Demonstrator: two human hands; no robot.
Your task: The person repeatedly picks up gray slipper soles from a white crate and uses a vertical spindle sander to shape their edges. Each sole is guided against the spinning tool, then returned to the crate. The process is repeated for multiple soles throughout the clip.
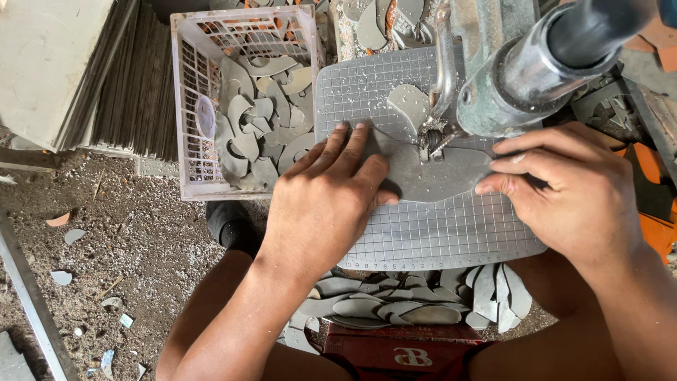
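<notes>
Left hand (328, 194) lies flat, fingers spread, pressing the grey tile piece (430, 173) onto the gridded cutting plate (437, 233). Right hand (571, 187) pinches the piece's right edge between narrowed fingers. The piece's long axis runs left to right, curved edge toward the person, under the cutter head (434, 137). Beyond the left hand, a plastic basket (190, 106) holds cut shapes.
</notes>
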